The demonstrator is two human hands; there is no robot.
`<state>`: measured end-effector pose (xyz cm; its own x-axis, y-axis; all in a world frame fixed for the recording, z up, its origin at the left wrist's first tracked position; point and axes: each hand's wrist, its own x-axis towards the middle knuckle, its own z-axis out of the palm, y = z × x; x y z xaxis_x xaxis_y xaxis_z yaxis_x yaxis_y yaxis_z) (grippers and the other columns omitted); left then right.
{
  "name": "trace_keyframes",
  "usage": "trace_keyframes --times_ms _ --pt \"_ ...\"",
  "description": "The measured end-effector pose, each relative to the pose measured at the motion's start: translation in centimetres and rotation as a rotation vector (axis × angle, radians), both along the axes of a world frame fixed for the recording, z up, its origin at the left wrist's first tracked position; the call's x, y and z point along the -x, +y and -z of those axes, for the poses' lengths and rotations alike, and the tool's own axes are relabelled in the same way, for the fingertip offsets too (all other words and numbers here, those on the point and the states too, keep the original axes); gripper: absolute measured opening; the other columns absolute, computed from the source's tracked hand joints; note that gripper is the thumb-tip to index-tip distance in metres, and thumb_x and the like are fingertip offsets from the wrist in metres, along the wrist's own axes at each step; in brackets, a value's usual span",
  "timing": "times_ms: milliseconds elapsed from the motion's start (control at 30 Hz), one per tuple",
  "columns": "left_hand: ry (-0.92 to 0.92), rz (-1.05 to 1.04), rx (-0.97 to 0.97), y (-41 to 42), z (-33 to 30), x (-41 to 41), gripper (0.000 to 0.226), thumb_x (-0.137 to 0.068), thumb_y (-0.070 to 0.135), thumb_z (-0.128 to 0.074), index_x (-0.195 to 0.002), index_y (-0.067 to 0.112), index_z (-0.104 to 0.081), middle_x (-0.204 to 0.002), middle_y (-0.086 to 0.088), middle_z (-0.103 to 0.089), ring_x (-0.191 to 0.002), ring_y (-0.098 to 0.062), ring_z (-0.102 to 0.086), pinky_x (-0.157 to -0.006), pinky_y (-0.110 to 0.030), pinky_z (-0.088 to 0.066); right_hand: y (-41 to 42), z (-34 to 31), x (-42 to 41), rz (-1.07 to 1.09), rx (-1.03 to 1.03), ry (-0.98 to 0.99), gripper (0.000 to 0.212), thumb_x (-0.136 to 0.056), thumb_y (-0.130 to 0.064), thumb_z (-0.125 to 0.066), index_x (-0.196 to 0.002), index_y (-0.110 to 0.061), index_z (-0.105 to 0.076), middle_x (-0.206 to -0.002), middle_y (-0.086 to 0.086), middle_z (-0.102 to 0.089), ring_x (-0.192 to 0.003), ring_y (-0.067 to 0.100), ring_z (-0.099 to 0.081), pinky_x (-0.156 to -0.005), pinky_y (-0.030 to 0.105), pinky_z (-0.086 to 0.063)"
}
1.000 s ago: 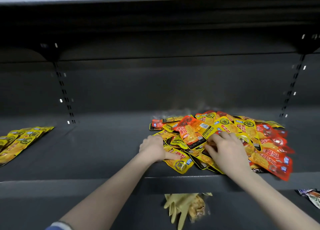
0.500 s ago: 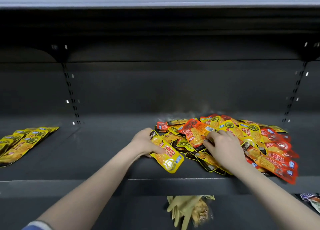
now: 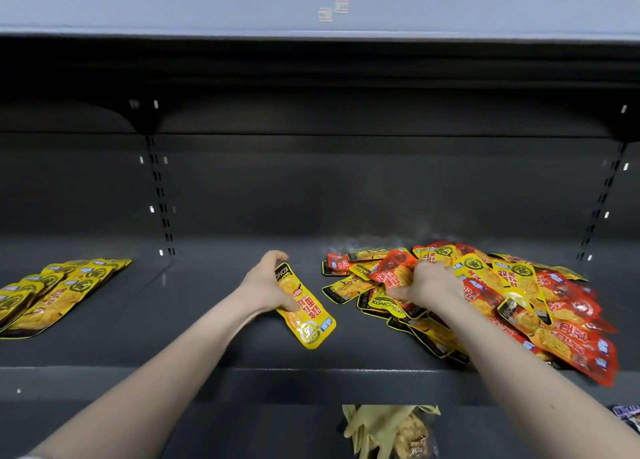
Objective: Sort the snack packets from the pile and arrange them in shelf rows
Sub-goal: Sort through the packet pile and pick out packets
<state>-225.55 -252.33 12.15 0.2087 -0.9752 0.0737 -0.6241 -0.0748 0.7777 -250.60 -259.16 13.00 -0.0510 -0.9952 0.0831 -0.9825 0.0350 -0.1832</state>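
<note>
Left hand [image 3: 265, 285] grips yellow packet [image 3: 306, 311] above dark shelf [image 3: 214, 382], left of pile [image 3: 485, 296]; "KONCH" part readable on top end, red characters not legible. Right hand [image 3: 427, 285] pinches red packet [image 3: 393, 268] on pile, fingers curled. "KONCHE" printed on pile packet. Yellow rows [image 3: 52, 292] at far left, cut off by frame. Lower bag [image 3: 391, 431] blurred.

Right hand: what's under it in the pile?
The right hand grips a red packet on top of the pile. Yellow packets poke out beneath, on the shelf. Whatever lies directly under the palm is covered.
</note>
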Motion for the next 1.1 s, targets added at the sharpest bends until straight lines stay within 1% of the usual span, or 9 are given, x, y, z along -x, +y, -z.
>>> trace_keyframes --times_ms 200,367,433,567,633,767,900,1000,1100 --pt "0.286 -0.065 0.021 0.1 0.4 -0.5 0.067 -0.060 -0.006 -0.083 -0.112 0.016 -0.047 -0.100 -0.007 -0.061 -0.084 -0.018 -0.061 -0.066 -0.026 -0.052 -0.4 0.7 -0.5 -0.068 0.041 -0.316 0.074 -0.067 -0.037 -0.083 -0.125 -0.014 -0.043 -0.120 0.005 -0.059 -0.111 0.028 -0.056 -0.087 0.038 -0.048" --pt "0.477 -0.068 0.043 -0.1 0.5 -1.1 0.039 -0.065 -0.009 -0.079 -0.084 0.010 -0.052 -0.086 -0.012 -0.065 -0.079 -0.026 -0.066 -0.080 -0.040 -0.057 -0.3 0.9 0.0 -0.148 0.080 -0.535 0.053 -0.068 -0.023 -0.084 -0.105 -0.015 -0.048 -0.095 0.002 -0.062 -0.074 0.017 -0.060 -0.069 0.032 -0.047" --pt "0.601 -0.040 0.055 -0.1 0.3 -1.3 0.033 -0.069 -0.011 -0.075 -0.087 0.008 -0.055 -0.085 -0.012 -0.066 -0.077 -0.024 -0.066 -0.077 -0.035 -0.058 0.0 0.7 0.2 -0.209 0.109 -0.624 0.043 -0.070 -0.018 -0.082 -0.098 -0.017 -0.050 -0.088 -0.001 -0.061 -0.066 0.013 -0.058 -0.063 0.028 -0.046" --pt "0.814 0.021 0.072 -0.1 -0.2 -1.2 0.024 -0.077 -0.012 -0.066 -0.095 0.003 -0.062 -0.083 -0.010 -0.069 -0.071 -0.018 -0.069 -0.067 -0.027 -0.058 0.5 0.3 0.3 -0.269 0.144 -0.694 0.035 -0.072 -0.017 -0.080 -0.098 -0.018 -0.056 -0.089 0.000 -0.063 -0.077 0.018 -0.062 -0.072 0.031 -0.050" --pt "0.852 0.036 0.097 -0.1 -0.1 -0.9 0.018 -0.082 -0.008 -0.062 -0.096 0.004 -0.064 -0.078 -0.007 -0.071 -0.066 -0.015 -0.069 -0.062 -0.025 -0.058 0.6 0.2 0.5 -0.273 0.145 -0.707 0.033 -0.073 -0.016 -0.079 -0.097 -0.018 -0.057 -0.088 0.000 -0.064 -0.077 0.016 -0.061 -0.068 0.029 -0.048" --pt "0.820 -0.014 0.165 0.0 0.7 0.2 0.012 -0.093 0.002 -0.054 -0.097 0.012 -0.059 -0.080 -0.005 -0.068 -0.062 -0.014 -0.067 -0.057 -0.029 -0.057 0.8 0.2 1.0 -0.272 0.156 -0.720 0.030 -0.073 -0.016 -0.079 -0.094 -0.017 -0.058 -0.088 0.000 -0.064 -0.076 0.017 -0.061 -0.066 0.027 -0.046" --pt "0.504 -0.170 0.298 -0.1 1.8 2.0 0.012 -0.095 0.008 -0.052 -0.100 0.019 -0.050 -0.093 -0.005 -0.063 -0.080 -0.021 -0.061 -0.067 -0.028 -0.050 0.9 0.4 1.5 -0.273 0.160 -0.728 0.027 -0.076 -0.016 -0.077 -0.092 -0.017 -0.055 -0.087 0.002 -0.063 -0.072 0.015 -0.059 -0.064 0.028 -0.044" --pt "0.340 -0.162 0.210 0.3 2.7 3.7 0.049 -0.080 0.006 -0.071 -0.120 0.017 -0.045 -0.107 -0.005 -0.061 -0.093 -0.021 -0.061 -0.075 -0.027 -0.048 1.1 0.7 1.6 -0.267 0.159 -0.745 0.029 -0.077 -0.016 -0.076 -0.096 -0.018 -0.055 -0.092 0.003 -0.065 -0.074 0.016 -0.061 -0.070 0.031 -0.049" --pt "0.305 -0.112 0.040 0.4 3.3 4.9 0.094 -0.069 0.005 -0.081 -0.145 0.011 -0.026 -0.121 -0.009 -0.058 -0.102 -0.023 -0.062 -0.081 -0.029 -0.049 1.0 1.1 1.7 -0.268 0.140 -0.744 0.040 -0.079 -0.019 -0.075 -0.113 -0.012 -0.055 -0.099 0.003 -0.065 -0.079 0.018 -0.063 -0.074 0.033 -0.051"
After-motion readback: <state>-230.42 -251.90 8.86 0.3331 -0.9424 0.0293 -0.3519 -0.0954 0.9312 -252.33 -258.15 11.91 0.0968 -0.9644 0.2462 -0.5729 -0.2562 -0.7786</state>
